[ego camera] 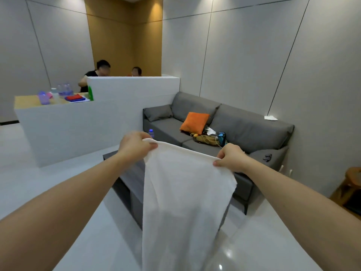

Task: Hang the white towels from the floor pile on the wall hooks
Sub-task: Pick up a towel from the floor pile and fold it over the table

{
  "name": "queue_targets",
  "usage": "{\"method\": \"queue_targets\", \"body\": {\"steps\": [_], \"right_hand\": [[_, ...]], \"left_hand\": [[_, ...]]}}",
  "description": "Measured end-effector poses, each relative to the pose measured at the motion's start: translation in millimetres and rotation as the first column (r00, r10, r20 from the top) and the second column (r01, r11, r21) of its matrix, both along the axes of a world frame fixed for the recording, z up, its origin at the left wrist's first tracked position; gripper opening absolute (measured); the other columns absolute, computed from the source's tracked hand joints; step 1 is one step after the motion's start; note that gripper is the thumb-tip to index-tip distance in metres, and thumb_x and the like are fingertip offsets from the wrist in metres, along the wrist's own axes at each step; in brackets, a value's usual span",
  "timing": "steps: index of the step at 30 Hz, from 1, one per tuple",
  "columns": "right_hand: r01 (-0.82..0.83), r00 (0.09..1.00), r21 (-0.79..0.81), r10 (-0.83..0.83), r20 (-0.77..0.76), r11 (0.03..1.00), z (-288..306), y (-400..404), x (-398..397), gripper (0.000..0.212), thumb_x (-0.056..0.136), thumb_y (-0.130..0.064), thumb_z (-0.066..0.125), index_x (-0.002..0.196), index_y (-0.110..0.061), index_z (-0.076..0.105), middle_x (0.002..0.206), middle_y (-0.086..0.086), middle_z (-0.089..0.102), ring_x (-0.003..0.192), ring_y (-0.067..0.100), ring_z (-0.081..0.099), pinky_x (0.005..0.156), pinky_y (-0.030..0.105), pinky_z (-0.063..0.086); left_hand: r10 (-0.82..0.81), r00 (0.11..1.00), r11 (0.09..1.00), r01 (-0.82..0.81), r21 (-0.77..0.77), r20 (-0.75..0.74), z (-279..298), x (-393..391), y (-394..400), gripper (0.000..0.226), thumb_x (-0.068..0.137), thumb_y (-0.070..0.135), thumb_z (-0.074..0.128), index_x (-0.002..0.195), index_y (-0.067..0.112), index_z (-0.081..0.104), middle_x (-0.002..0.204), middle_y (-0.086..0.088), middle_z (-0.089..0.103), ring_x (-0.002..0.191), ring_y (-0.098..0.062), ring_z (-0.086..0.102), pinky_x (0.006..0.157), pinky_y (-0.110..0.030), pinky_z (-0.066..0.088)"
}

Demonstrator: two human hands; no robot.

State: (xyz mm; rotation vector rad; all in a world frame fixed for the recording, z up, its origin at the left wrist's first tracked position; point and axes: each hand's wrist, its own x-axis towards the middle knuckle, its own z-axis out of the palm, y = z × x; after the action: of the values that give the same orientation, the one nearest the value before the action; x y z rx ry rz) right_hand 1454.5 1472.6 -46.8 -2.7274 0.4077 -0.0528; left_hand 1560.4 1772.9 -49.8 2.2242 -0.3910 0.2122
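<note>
A white towel [183,202] hangs in front of me, stretched by its top edge and falling past the bottom of the frame. My left hand [134,146] pinches its upper left corner. My right hand [231,158] pinches the upper right corner, slightly lower and further right. Both arms reach forward at about chest height. No wall hooks and no floor pile are in view.
A grey sofa [252,130] with an orange cushion [194,123] and a bag stands ahead against the right wall. A low dark table [127,184] sits behind the towel. A white partition counter [78,126] with cups and folded cloths is left. Two persons sit beyond it. A wooden stool [351,184] stands far right.
</note>
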Motion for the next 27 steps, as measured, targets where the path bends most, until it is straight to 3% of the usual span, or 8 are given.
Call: {"method": "queue_targets", "body": {"steps": [4,6,8,12,14,17,22,27], "right_hand": [[-0.010,0.999,-0.022,0.011,0.042,1.000,0.9,-12.2,92.1,0.007,0.086,-0.028,0.073,0.084,-0.021,0.074,0.083,-0.004,0.068,0.079,0.011,0.061,0.065,0.024,0.045],[-0.018,0.995,-0.031,0.021,0.101,0.999,2.8,-15.0,134.5,0.009,0.089,-0.030,0.068,0.081,-0.026,0.068,0.083,-0.005,0.064,0.082,0.015,0.059,0.067,0.027,0.043],[-0.028,0.983,-0.027,0.033,0.183,0.999,3.1,-16.5,174.4,0.016,0.091,-0.030,0.063,0.076,-0.025,0.061,0.082,-0.004,0.061,0.083,0.020,0.059,0.061,0.028,0.038],[-0.092,0.932,-0.023,0.094,0.349,0.996,8.2,-20.7,249.7,0.010,0.092,-0.024,0.060,0.088,-0.021,0.068,0.088,0.002,0.062,0.084,0.025,0.055,0.067,0.030,0.038],[-0.135,0.908,-0.041,0.140,0.396,0.990,15.0,-26.9,285.5,0.013,0.092,-0.023,0.061,0.081,-0.018,0.067,0.083,0.004,0.062,0.084,0.027,0.057,0.066,0.030,0.036],[-0.197,0.885,-0.042,0.196,0.422,0.980,26.3,-43.4,335.4,0.017,0.092,-0.028,0.061,0.080,-0.020,0.068,0.081,0.002,0.065,0.084,0.026,0.058,0.068,0.031,0.041],[-0.319,0.851,-0.006,0.289,0.439,0.948,41.2,-74.1,401.6,0.018,0.093,-0.030,0.061,0.090,-0.016,0.072,0.086,0.003,0.067,0.082,0.022,0.057,0.070,0.030,0.040],[-0.364,0.813,-0.034,0.336,0.475,0.931,57.4,-87.1,458.0,0.020,0.094,-0.031,0.059,0.076,-0.022,0.062,0.075,-0.002,0.057,0.077,0.022,0.053,0.067,0.030,0.035]], "left_hand": [[0.095,0.995,0.995,-0.095,-0.001,0.011,9.1,79.4,13.1,0.010,0.077,0.041,0.071,0.072,0.034,0.072,0.073,0.012,0.068,0.077,-0.010,0.062,0.069,-0.029,0.052],[0.141,0.990,0.990,-0.141,-0.027,0.019,13.1,111.6,17.5,0.009,0.076,0.041,0.071,0.073,0.034,0.072,0.073,0.011,0.068,0.079,-0.013,0.063,0.074,-0.032,0.054],[0.188,0.982,0.981,-0.186,-0.057,0.026,15.7,138.7,19.5,0.008,0.076,0.041,0.071,0.070,0.035,0.072,0.072,0.011,0.068,0.077,-0.013,0.063,0.073,-0.032,0.055],[0.308,0.947,0.951,-0.305,-0.045,0.093,28.2,189.4,16.8,0.012,0.076,0.042,0.069,0.064,0.041,0.069,0.068,0.016,0.066,0.074,-0.008,0.060,0.066,-0.027,0.049],[0.371,0.922,0.929,-0.368,-0.042,0.115,36.2,212.6,12.2,0.013,0.077,0.043,0.069,0.065,0.039,0.069,0.071,0.016,0.066,0.076,-0.011,0.061,0.069,-0.028,0.050],[0.460,0.874,0.886,-0.462,-0.023,0.154,42.8,240.1,0.5,0.013,0.080,0.044,0.068,0.071,0.035,0.071,0.077,0.012,0.067,0.082,-0.017,0.061,0.074,-0.032,0.052],[0.558,0.815,0.828,-0.559,-0.038,0.158,52.0,270.9,-30.2,0.017,0.082,0.041,0.071,0.068,0.034,0.068,0.076,0.013,0.064,0.082,-0.016,0.059,0.063,-0.027,0.041],[0.620,0.755,0.777,-0.628,-0.035,0.214,59.0,305.1,-48.9,0.010,0.083,0.041,0.071,0.079,0.033,0.074,0.085,0.004,0.068,0.085,-0.019,0.060,0.069,-0.028,0.046]]}}
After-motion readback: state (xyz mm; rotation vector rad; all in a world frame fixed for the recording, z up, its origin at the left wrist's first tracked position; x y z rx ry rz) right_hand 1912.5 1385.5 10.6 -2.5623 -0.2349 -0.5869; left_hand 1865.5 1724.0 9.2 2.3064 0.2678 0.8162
